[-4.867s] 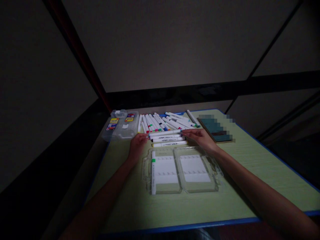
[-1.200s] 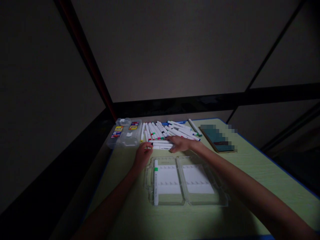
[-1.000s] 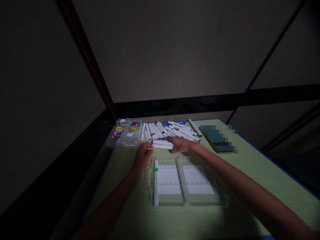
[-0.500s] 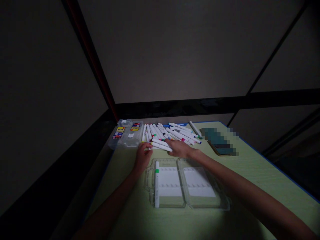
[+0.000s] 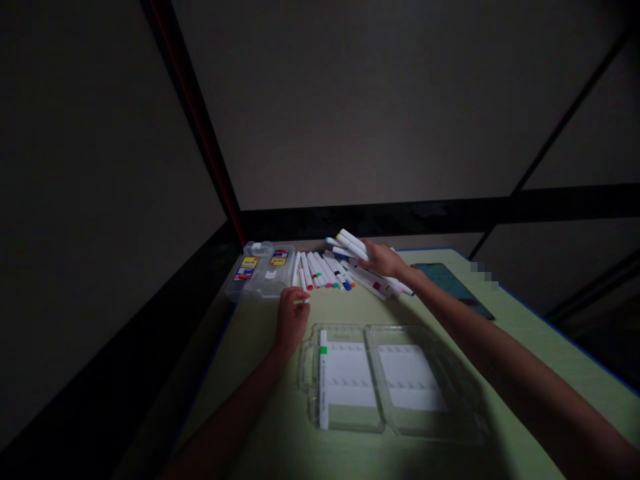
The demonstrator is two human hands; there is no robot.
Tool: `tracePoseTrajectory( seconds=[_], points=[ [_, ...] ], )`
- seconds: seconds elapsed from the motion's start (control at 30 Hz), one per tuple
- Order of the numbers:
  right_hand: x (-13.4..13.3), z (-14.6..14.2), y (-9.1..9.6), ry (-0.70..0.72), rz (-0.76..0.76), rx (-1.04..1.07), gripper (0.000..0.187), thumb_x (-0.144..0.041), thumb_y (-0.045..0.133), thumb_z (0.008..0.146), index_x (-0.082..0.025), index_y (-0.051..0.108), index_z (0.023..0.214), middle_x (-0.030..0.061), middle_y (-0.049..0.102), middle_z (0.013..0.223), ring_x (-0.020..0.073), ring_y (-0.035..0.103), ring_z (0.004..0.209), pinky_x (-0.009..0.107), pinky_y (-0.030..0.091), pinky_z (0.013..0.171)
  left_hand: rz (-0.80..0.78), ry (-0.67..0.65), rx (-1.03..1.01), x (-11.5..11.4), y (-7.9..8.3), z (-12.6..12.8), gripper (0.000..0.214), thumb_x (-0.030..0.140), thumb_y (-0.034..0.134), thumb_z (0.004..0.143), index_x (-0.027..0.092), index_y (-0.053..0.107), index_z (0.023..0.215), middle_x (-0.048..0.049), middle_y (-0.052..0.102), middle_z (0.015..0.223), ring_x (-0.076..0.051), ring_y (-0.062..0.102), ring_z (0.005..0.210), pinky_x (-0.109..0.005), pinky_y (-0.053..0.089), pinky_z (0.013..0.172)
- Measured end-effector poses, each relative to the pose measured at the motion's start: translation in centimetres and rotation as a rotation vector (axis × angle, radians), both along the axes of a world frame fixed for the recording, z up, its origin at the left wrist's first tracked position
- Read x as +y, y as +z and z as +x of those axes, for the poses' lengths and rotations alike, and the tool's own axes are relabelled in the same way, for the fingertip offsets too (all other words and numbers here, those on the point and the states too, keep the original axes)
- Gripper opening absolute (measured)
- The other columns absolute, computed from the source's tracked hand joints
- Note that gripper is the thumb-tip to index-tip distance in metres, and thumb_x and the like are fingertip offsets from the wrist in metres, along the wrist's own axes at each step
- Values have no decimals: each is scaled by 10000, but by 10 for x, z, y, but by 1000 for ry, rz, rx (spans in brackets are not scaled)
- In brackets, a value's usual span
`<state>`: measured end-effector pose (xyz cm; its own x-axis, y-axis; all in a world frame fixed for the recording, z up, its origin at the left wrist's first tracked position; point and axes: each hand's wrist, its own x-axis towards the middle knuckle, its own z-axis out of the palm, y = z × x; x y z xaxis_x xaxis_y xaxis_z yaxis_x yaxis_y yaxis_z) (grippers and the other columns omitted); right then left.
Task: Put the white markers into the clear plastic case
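My right hand (image 5: 381,259) is closed around several white markers (image 5: 354,244), raised above the right part of the marker pile; one has a yellow end. My left hand (image 5: 291,317) is in front of the pile, its fingers curled towards the thumb. A small white spot shows at its fingertips; what it is I cannot make out. Below the hands lies an opened clear plastic case (image 5: 376,393). A single white marker with a green band (image 5: 324,383) lies along the case's left side. More white markers (image 5: 320,270) with coloured ends lie in a loose row behind my left hand.
A clear plastic case with colourful labels (image 5: 270,283) lies at the table's back left corner. A flat object with a dark teal face (image 5: 453,287) lies at the right, near the blue edge of the pale green table (image 5: 260,427). A wall panel (image 5: 350,120) stands behind.
My right hand has lifted several markers up and to the right, away from my left hand. My left hand stays in front of the pile. The view has shifted slightly.
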<state>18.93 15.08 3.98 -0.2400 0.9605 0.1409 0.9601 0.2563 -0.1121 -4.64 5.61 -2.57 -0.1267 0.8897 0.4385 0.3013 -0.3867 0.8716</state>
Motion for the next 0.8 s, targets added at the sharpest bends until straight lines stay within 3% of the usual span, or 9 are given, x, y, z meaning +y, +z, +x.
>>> tracePoseTrajectory(
  seconds=[0.27,0.57,0.8],
  points=[
    [20,-11,-24,-11,-38,2,392,-417,505,798,-175,416,1093,134,624,983,247,601,840,268,395,618,15,3,21,-1,-1,0,140,37,471,640,154,530,688,-43,483,888,-143,500,851,-192,442,550],
    [31,-14,-37,43,-26,19,470,-505,422,828,-155,412,1142,149,542,1092,239,551,947,285,407,716,4,-4,35,-2,0,0,141,36,465,640,155,522,691,-43,485,887,-145,497,859,-193,438,554],
    [28,-13,-41,68,-42,-11,629,-596,416,785,-172,381,1248,171,470,1164,304,451,1063,406,386,820,5,-10,5,-2,1,1,136,35,464,637,155,513,678,-36,483,863,-137,501,830,-193,437,555]
  ],
)
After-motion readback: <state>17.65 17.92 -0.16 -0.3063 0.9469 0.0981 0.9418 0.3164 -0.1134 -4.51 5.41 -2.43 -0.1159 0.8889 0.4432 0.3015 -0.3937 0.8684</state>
